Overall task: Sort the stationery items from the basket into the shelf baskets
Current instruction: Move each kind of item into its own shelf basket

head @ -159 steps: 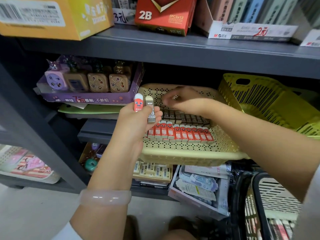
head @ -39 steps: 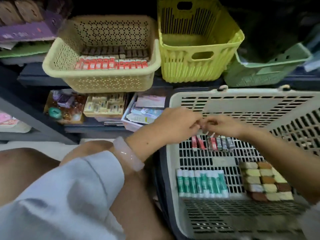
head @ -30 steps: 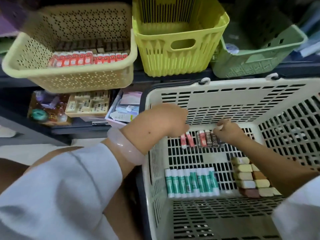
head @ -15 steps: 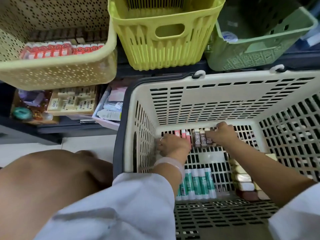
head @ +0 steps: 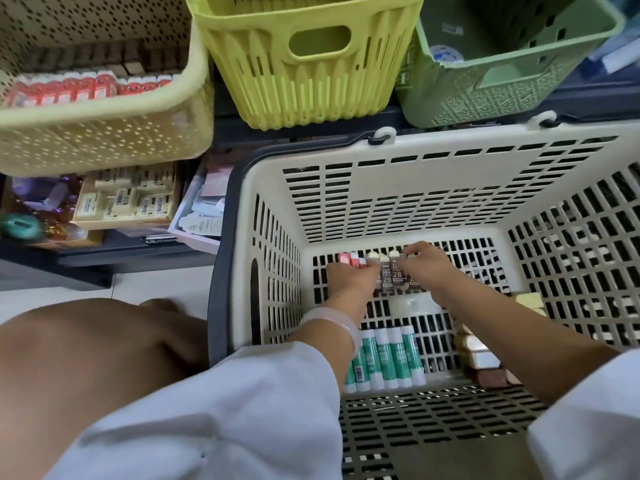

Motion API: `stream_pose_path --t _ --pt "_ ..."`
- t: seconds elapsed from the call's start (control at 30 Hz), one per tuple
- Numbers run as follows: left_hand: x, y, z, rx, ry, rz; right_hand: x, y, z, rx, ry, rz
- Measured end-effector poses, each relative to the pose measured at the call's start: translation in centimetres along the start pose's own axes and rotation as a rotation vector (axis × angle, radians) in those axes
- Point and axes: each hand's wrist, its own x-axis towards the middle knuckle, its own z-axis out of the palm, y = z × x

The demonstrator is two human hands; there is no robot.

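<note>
The brown 2B lead cases point(head: 393, 277), at the far end of the slotted basket point(head: 450, 188), are pinched between left hand point(head: 349, 280) and right hand point(head: 427, 268); several gathered at once, one may be dropped.

A large cream slotted basket point(head: 398, 161) with a dark rim fills the right half of the frame. On its floor, at frame centre, lies a row of small lead tubes: brown ones marked 2B point(head: 393, 277) and red ones point(head: 349, 260) at the row's left end. Lower centre, green-and-white glue sticks point(head: 388, 358) lie side by side. Blocky erasers point(head: 481, 358) lie stacked at lower right. Across the top stand three shelf baskets: a pale yellow perforated basket point(head: 104, 136) at upper left holding red and brown tubes in rows, a bright yellow basket point(head: 311, 81) at top centre, a green basket point(head: 485, 91) at upper right.
</note>
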Motion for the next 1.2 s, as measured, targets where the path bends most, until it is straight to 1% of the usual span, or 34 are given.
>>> stream_pose_path --t 0.13,0.2,0.33,0.6,0.7,0.8,0.93,1.07,1.2 --pt "0.3 0.1 -0.3 -0.075 -0.059 -0.024 0.0 0.0 -0.5 -0.008 -0.044 -0.004" --pt "0.5 0.1 -0.6 -0.174 -0.117 -0.062 -0.1 0.0 -0.8 0.009 -0.06 -0.011" --pt "0.1 -0.1 -0.6 -0.257 -0.236 -0.114 -0.1 0.0 -0.9 0.016 -0.061 -0.022" --pt "0.0 0.0 -0.7 -0.279 -0.31 -0.155 0.1 0.0 -0.5 0.013 -0.082 -0.017" --pt "0.0 0.1 -0.7 -0.248 -0.313 -0.173 0.1 0.0 -0.4 -0.021 -0.081 -0.028" --pt "0.0 0.1 -0.7 -0.28 -0.312 -0.166 0.2 0.1 -0.2 -0.066 -0.085 -0.055" --pt "0.1 0.1 -0.6 -0.286 -0.284 -0.162 0.0 0.1 -0.2 -0.177 -0.113 -0.089" --pt "0.0 0.0 -0.7 -0.271 -0.28 -0.174 0.1 0.5 -1.3 -0.417 -0.229 -0.255" --pt "-0.4 0.2 -0.8 -0.372 -0.317 -0.211 -0.6 1.0 -1.6 -0.562 -0.213 -0.339"
